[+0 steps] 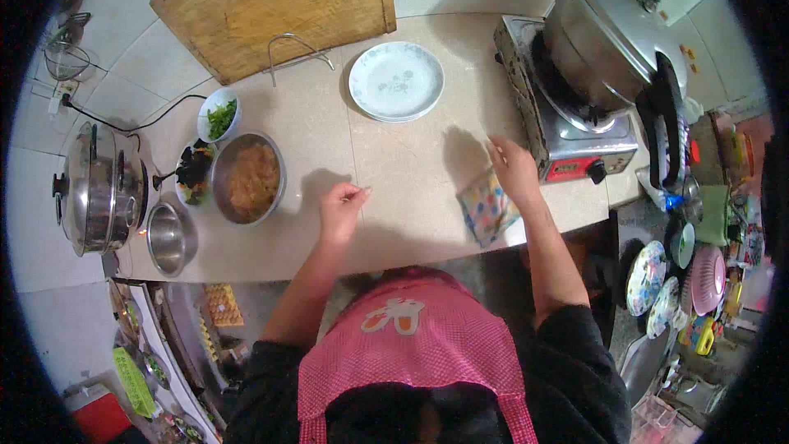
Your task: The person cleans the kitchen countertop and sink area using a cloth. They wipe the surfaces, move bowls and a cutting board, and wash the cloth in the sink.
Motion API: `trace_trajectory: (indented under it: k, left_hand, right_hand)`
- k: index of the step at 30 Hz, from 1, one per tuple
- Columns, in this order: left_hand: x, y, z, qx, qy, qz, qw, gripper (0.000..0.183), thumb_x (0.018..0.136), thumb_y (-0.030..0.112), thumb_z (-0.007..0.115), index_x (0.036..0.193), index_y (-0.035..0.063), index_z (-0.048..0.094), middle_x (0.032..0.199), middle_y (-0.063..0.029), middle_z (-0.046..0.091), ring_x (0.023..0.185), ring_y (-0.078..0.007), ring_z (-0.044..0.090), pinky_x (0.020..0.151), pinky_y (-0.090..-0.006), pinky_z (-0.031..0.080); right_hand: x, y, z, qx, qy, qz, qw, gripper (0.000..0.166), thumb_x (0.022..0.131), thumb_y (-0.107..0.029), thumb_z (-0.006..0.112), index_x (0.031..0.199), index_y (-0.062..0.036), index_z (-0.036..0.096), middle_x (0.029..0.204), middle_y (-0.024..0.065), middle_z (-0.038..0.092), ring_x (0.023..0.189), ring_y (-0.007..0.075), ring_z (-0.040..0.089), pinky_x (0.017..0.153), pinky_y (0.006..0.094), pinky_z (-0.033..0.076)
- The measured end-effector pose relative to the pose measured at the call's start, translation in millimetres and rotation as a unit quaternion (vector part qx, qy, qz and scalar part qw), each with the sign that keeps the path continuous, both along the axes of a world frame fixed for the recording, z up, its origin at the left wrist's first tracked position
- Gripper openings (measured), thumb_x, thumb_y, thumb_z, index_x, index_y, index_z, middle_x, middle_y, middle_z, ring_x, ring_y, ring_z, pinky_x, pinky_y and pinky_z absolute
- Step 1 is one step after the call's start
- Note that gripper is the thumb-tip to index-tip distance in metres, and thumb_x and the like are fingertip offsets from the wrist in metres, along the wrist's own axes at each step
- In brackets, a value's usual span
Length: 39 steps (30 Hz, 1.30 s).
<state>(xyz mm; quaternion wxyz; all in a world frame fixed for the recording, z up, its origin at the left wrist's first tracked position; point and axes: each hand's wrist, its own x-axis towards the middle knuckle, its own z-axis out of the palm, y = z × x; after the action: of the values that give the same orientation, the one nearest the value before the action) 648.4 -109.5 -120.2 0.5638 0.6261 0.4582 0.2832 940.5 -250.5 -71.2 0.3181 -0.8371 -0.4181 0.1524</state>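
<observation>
My left hand hovers over the counter's front half, its fingers curled and thumb near the forefinger; whether anything small is between them cannot be told. Above the counter by the stove, my right hand has bent fingers and no object visible in it. A folded cloth with coloured dots lies beneath and left of that wrist. Beyond both hands rest stacked white plates with a floral print. To the left stand a metal bowl of pale brown food in liquid, a small bowl of chopped greens and a plate of black fungus.
On the right a gas stove bears a large pressure cooker. A wooden cutting board leans on the back wall behind a wire stand. An empty metal bowl and a lidded steel steamer stand far left.
</observation>
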Motion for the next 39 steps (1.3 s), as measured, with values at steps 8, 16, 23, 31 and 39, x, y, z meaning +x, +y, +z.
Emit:
trace_trajectory:
  k: [8, 16, 23, 31, 39]
  left_hand:
    - [-44, -54, -1, -0.114, -0.025, -0.089, 0.989, 0.026, 0.091, 0.022, 0.051, 0.091, -0.0004, 0.064, 0.079, -0.0050, 0.064, 0.071, -0.0101, 0.058, 0.065, -0.0247, 0.047]
    - [-173, -93, -22, -0.017, 0.052, -0.007, 0.999, 0.040, 0.092, 0.033, 0.048, 0.077, 0.0008, 0.066, 0.083, -0.0085, 0.066, 0.074, -0.0197, 0.061, 0.073, -0.0335, 0.047]
    - [-265, -119, 1, 0.093, 0.337, 0.093, 0.932, 0.068, 0.058, 0.024, 0.082, 0.120, 0.0161, 0.055, 0.136, -0.0176, 0.033, 0.126, -0.0342, 0.029, 0.102, -0.0428, 0.030]
    - [-281, -133, -14, 0.115, 0.291, 0.200, 0.929, 0.081, 0.057, 0.028, 0.080, 0.127, 0.0111, 0.043, 0.126, -0.0206, 0.041, 0.117, -0.0358, 0.039, 0.098, -0.0416, 0.033]
    - [-263, -130, -14, 0.088, 0.219, 0.219, 0.947, 0.057, 0.068, 0.029, 0.073, 0.116, 0.0062, 0.052, 0.114, -0.0173, 0.051, 0.105, -0.0320, 0.048, 0.092, -0.0396, 0.038]
  right_hand:
    - [-111, -58, -82, -0.041, -0.171, 0.002, 0.984, 0.066, 0.077, -0.035, 0.062, 0.133, -0.0082, 0.037, 0.142, 0.0203, 0.023, 0.133, 0.0401, 0.015, 0.104, 0.0540, 0.013]
    - [-252, 21, -72, 0.016, -0.154, 0.301, 0.941, 0.056, 0.072, -0.017, 0.062, 0.125, -0.0104, 0.047, 0.137, 0.0151, 0.033, 0.128, 0.0363, 0.027, 0.099, 0.0519, 0.027]
    - [-308, 42, -69, 0.143, -0.080, 0.546, 0.822, 0.052, 0.061, 0.002, 0.061, 0.110, -0.0144, 0.058, 0.121, 0.0071, 0.052, 0.116, 0.0307, 0.044, 0.092, 0.0428, 0.038]
    - [-200, 91, -90, -0.050, -0.228, 0.228, 0.945, 0.059, 0.080, -0.035, 0.057, 0.133, -0.0179, 0.037, 0.140, 0.0117, 0.029, 0.127, 0.0329, 0.027, 0.094, 0.0548, 0.031]
    - [-296, 140, -90, -0.051, -0.224, 0.286, 0.930, 0.075, 0.081, -0.050, 0.052, 0.138, -0.0079, 0.027, 0.143, 0.0217, 0.019, 0.135, 0.0382, 0.009, 0.101, 0.0577, 0.017]
